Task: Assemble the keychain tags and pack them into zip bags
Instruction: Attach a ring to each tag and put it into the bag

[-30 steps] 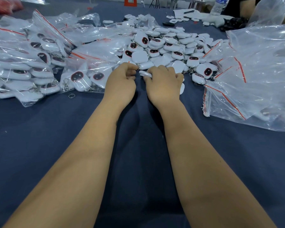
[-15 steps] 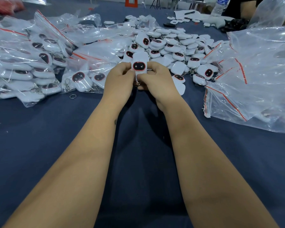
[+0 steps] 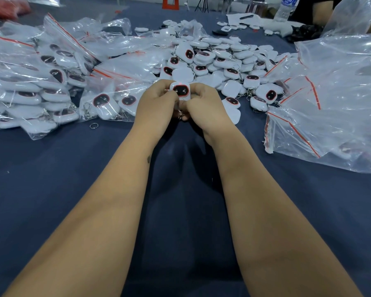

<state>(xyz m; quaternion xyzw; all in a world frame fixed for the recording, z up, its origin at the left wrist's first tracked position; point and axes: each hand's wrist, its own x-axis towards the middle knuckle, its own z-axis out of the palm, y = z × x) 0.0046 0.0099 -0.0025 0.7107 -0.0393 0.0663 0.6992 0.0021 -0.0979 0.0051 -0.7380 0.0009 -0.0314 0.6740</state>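
One white keychain tag (image 3: 181, 90) with a dark red-rimmed face stands upright between my two hands, its face towards me. My left hand (image 3: 156, 106) pinches its left side and my right hand (image 3: 204, 108) pinches its right side. A bit of metal clasp (image 3: 181, 116) shows below, between my fingers. Behind my hands lies a loose pile of tags (image 3: 219, 61). Filled zip bags (image 3: 41, 82) lie at the left. Empty zip bags (image 3: 334, 99) with red strips are heaped at the right.
A loose key ring (image 3: 93, 125) lies on the dark blue cloth (image 3: 51, 179) by the filled bags. A water bottle (image 3: 286, 7) and another person's arm (image 3: 321, 7) are at the far right. An orange object (image 3: 170, 2) stands at the far edge.
My hands lifted a tag from the pile's front edge and turned it upright, face towards me. Now both hands hold it slightly nearer and lower.
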